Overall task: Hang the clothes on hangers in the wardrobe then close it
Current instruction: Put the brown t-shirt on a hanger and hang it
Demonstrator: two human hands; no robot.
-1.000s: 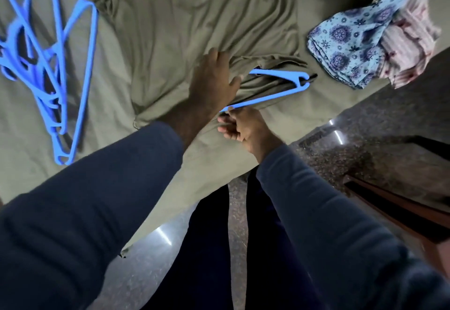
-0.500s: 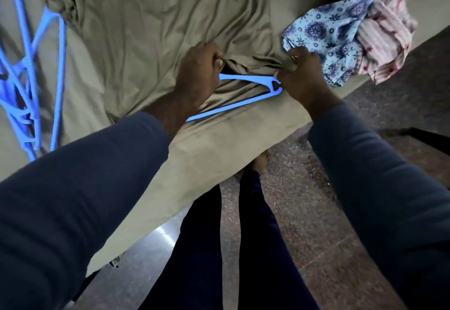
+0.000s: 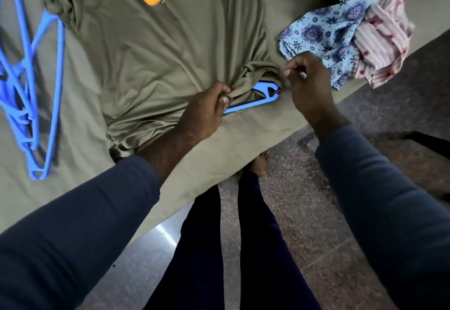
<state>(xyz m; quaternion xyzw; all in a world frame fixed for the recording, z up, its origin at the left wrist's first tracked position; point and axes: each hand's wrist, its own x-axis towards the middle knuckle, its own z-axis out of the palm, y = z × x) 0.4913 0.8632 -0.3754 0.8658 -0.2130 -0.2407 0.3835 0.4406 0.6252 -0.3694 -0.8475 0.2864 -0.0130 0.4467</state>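
Gripping the bunched hem of the olive T-shirt (image 3: pixel 170 49) with my left hand (image 3: pixel 207 112) and pinching it with my right hand (image 3: pixel 309 88), I had the blue hanger (image 3: pixel 258 101) only partly inside, heaped clothes (image 3: pixel 341 37) just right of it unhung.

Right hand (image 3: pixel 309 86) left blue plastic hanger (image 3: pixel 264 90), now pinches olive cotton t-shirt (image 3: pixel 158 49) hem; hem covers more of hanger.
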